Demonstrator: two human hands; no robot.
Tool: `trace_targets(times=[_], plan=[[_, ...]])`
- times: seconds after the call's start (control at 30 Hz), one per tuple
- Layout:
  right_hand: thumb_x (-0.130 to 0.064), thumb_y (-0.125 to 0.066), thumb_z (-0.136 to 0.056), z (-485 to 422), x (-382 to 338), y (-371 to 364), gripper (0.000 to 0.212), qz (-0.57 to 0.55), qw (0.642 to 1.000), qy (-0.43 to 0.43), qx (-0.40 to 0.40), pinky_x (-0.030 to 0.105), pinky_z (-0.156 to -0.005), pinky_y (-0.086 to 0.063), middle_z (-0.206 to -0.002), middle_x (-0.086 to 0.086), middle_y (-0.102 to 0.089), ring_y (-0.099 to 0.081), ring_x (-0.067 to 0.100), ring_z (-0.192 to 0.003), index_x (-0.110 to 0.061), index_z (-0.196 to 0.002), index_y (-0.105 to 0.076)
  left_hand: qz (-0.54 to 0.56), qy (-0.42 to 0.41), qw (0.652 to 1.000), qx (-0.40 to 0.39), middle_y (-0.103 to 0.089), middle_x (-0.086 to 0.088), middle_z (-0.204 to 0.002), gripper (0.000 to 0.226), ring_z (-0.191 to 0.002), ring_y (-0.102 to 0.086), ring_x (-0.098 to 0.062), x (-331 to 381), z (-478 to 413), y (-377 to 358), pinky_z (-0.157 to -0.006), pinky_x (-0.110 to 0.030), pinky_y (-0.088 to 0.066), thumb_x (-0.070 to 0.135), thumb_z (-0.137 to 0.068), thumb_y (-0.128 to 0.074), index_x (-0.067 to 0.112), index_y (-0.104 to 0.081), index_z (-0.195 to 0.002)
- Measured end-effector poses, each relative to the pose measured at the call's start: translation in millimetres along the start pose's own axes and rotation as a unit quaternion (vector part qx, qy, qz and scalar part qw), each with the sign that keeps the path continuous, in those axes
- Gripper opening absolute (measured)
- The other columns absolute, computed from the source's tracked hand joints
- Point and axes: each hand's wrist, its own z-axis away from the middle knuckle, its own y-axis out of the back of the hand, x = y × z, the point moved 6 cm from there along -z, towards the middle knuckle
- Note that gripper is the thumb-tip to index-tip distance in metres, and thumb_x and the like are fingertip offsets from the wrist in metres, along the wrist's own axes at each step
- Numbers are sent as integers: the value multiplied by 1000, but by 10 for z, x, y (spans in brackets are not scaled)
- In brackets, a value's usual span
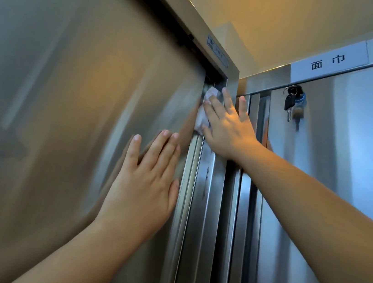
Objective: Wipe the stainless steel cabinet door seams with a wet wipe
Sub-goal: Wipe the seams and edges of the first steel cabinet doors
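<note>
We are pressing the crumpled white wet wipe [200, 119] into the vertical seam [191, 190] of the tall brushed stainless steel cabinet door [66, 100]. The wipe is in the upper centre of the frame, under our right hand [228, 128], whose fingers are lying straight and spread rather than pinching. Our left hand [148, 184], lower centre, is resting flat and wide on the door, bracing it. To do this well, we are judging that firm fingertip pressure should follow the groove downward. The cabinets are hiding their contents. A dark bunch of keys [293, 103] is hanging upper right, possibly from a lock.
</note>
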Motion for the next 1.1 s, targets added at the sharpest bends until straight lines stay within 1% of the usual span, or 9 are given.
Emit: trace_targets(times=[0.13,0.27,0.43,0.57,0.67,0.77,0.87,0.97,1.1], plan=[[-32,-19,-99,-257,136,87,55,-29,999,-29,-2,51,-110,13,-157,-2,-1,17,23,-142,-15,-149,-6,34,-1,999,5,-39,-12,-142,58,-133,-35,-26,-5,-30,18,-105,-51,-20,31,-88,-20,5,-47,-132],[-30,-20,-98,-208,72,62,55,-53,998,-37,16,49,-111,12,-158,-3,0,17,25,-142,-14,-149,-8,38,2,999,-10,-40,-13,-141,58,-133,-36,-25,-14,-33,5,-104,-50,-20,31,-88,-20,5,-48,-132],[-35,-22,-98,96,-66,-16,57,-69,997,-16,25,49,-112,9,-158,-1,1,16,28,-142,-13,-149,-9,-2,2,1000,-30,-23,-10,-150,61,-140,-20,-23,-22,-11,-2,-108,-51,-10,32,-90,-5,9,-29,-141],[-37,-26,-98,499,-296,-112,59,-103,994,-3,32,49,-112,7,-157,1,0,16,30,-141,-11,-149,-11,-19,-2,1000,-15,6,-10,-154,62,-142,7,-25,3,15,-18,-112,-52,-2,31,-86,14,6,7,-142],[-37,-27,-98,710,-410,-144,59,-99,995,2,26,47,-112,7,-157,4,2,17,32,-141,-11,-149,-11,-9,3,1000,-21,8,-10,-155,64,-142,9,-24,-1,6,-24,-112,-52,-2,32,-85,17,5,9,-144],[-36,-25,-98,883,-501,-166,59,-94,995,11,24,46,-112,12,-157,6,3,17,35,-140,-10,-149,-10,4,5,1000,-30,12,-8,-155,62,-142,14,-22,-5,-1,-13,-108,-51,9,33,-88,14,7,12,-144],[-35,-24,-98,1038,-593,-183,58,-102,994,12,20,45,-111,14,-157,7,2,17,36,-140,-9,-149,-11,47,17,998,-46,6,-6,-156,65,-143,9,-19,-17,-38,13,-106,-48,13,36,-88,4,9,2,-147],[-35,-24,-99,1202,-680,-218,57,-116,993,9,13,46,-110,15,-157,7,3,17,36,-140,-9,-148,-11,79,27,995,-60,-6,-7,-156,66,-143,0,-18,8,-4,43,-110,-50,5,36,-88,-6,7,-14,-147],[-35,-21,-98,1432,-802,-279,57,-129,992,11,-2,47,-109,15,-157,8,4,18,38,-140,-9,-148,-11,99,30,993,-61,-20,-11,-153,63,-142,-12,-22,81,200,44,-110,-53,-3,33,-88,-21,3,-31,-142]])
